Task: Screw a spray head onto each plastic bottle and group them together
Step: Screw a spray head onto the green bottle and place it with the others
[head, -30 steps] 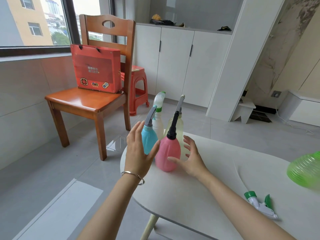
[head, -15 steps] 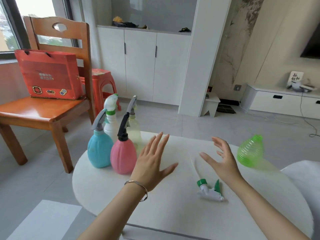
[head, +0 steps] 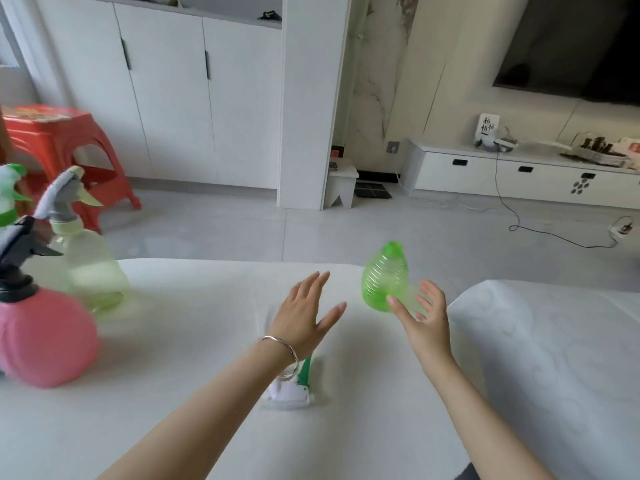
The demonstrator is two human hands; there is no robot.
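While the head camera looks down over the white table (head: pixel 194 341), the green bottle (head: pixel 384 277) makes the handiest landmark: it stands upright toward the far edge, ribbed, with its neck bare and no spray head on it. Just on the near right side of that bottle is the right hand (head: pixel 424 315), fingers spread and loose, holding nothing; the fingertips overlap the bottle's lower right side in the picture, but I honestly can't tell if they're touching it. To the near left of the bottle hovers the left hand (head: pixel 304 311), palm down, fingers fanned out and gripping nothing, with a thin bracelet (head: pixel 280 344) on the wrist. Nearer the camera than the bottle, partly under that left wrist, the loose white and green spray head (head: pixel 294 389) lies flat on the table. Way off to the bottle's left, at the frame's edge, sit the capped ones, pretty blurry: a pink bottle (head: pixel 45 341) with a black sprayer, a pale yellowish bottle (head: pixel 88 268) with a grey sprayer right behind it, and a sliver of a white and green sprayer (head: pixel 8 192) beyond that. Past them, a red stool (head: pixel 52 140) stands on the floor.
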